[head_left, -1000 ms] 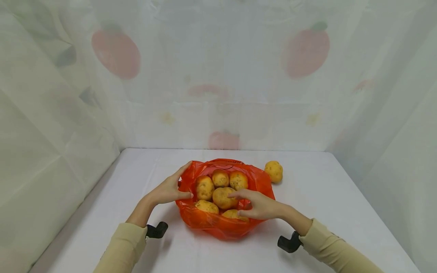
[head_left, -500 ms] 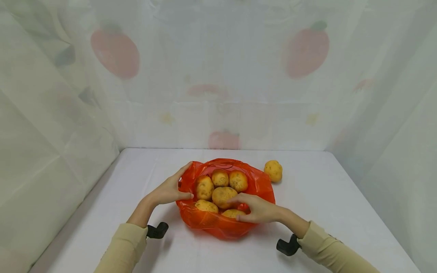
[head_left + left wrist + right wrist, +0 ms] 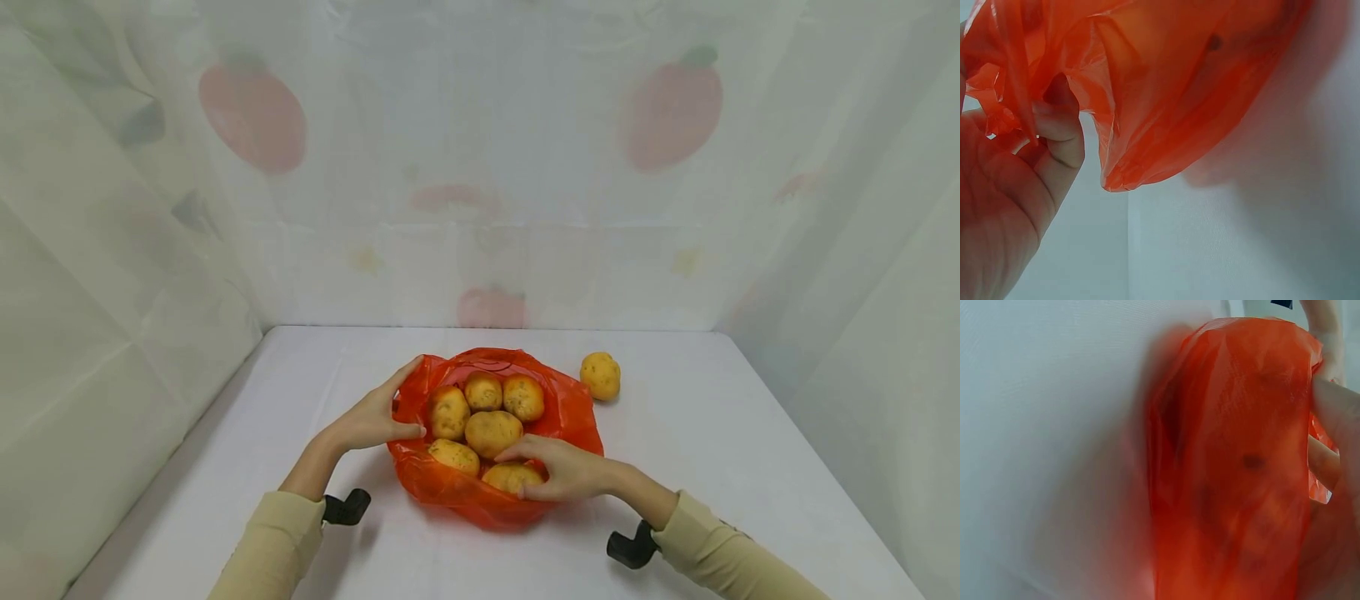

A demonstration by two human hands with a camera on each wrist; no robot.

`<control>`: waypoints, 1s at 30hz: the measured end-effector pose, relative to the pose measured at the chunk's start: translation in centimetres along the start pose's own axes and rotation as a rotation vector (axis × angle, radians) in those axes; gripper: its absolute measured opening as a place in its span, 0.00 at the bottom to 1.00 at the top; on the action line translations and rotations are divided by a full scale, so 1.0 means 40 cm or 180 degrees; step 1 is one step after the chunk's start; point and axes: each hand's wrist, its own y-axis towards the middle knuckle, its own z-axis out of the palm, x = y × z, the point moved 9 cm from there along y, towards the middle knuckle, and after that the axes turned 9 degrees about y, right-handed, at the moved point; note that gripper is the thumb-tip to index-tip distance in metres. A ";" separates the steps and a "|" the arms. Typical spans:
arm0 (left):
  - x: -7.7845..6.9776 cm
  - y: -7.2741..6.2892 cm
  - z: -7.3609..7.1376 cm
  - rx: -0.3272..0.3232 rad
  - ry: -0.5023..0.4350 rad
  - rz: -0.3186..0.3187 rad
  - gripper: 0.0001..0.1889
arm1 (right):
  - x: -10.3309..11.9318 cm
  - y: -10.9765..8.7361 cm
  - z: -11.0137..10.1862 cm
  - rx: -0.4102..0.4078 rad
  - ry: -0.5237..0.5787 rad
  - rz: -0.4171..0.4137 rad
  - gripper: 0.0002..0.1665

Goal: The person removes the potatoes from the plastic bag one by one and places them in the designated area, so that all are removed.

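Note:
A red plastic bag (image 3: 480,504) lies with its mouth open, holding several potatoes (image 3: 493,434). My left hand (image 3: 371,419) grips the bag's left rim; in the left wrist view, that hand (image 3: 1022,169) has thin folds of plastic between thumb and curled fingers. Over the bag's right front, my right hand (image 3: 566,468) holds the nearest potato (image 3: 513,477), fingers on its far side and thumb at its near side. The bag's side wall (image 3: 1235,469) fills much of the right wrist view and hides most of that grip.
One loose potato (image 3: 600,377) sits on the white-covered table (image 3: 675,417), behind and right of the bag. Pale curtains with faded fruit prints (image 3: 253,117) enclose the back and sides. A black wrist mount (image 3: 633,546) juts below each sleeve.
My right hand has moved slightly toward the near side and closed around the front potato, which shows more above the lowered rim. My left hand keeps its place on the bag.

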 end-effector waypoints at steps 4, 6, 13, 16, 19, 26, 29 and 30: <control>0.000 0.001 0.004 0.0000 -0.0018 -0.0009 0.51 | 0.000 0.000 0.013 0.0071 -0.0012 -0.0022 0.28; -0.001 0.002 0.006 0.0011 -0.0039 -0.0027 0.52 | 0.001 0.000 0.017 0.0101 0.0002 -0.0031 0.29; 0.001 0.002 0.013 0.0047 -0.0034 -0.0054 0.52 | -0.002 -0.001 0.025 0.0156 0.0002 0.0011 0.30; 0.003 0.002 0.013 0.0043 -0.0035 -0.0070 0.52 | -0.004 -0.001 0.026 0.0158 -0.0006 0.0042 0.30; 0.002 0.001 0.013 0.0042 -0.0052 -0.0076 0.52 | -0.007 -0.002 0.027 0.0153 -0.0015 0.0059 0.30; 0.002 0.001 0.012 0.0050 -0.0095 -0.0085 0.52 | -0.007 -0.002 0.023 0.0096 -0.0043 0.0038 0.30; 0.001 0.000 0.010 0.0049 -0.0081 -0.0055 0.52 | -0.005 -0.003 0.018 0.0056 -0.0051 0.0026 0.30; 0.001 0.000 0.010 0.0050 -0.0082 -0.0055 0.52 | -0.004 -0.004 0.015 0.0041 -0.0047 0.0021 0.30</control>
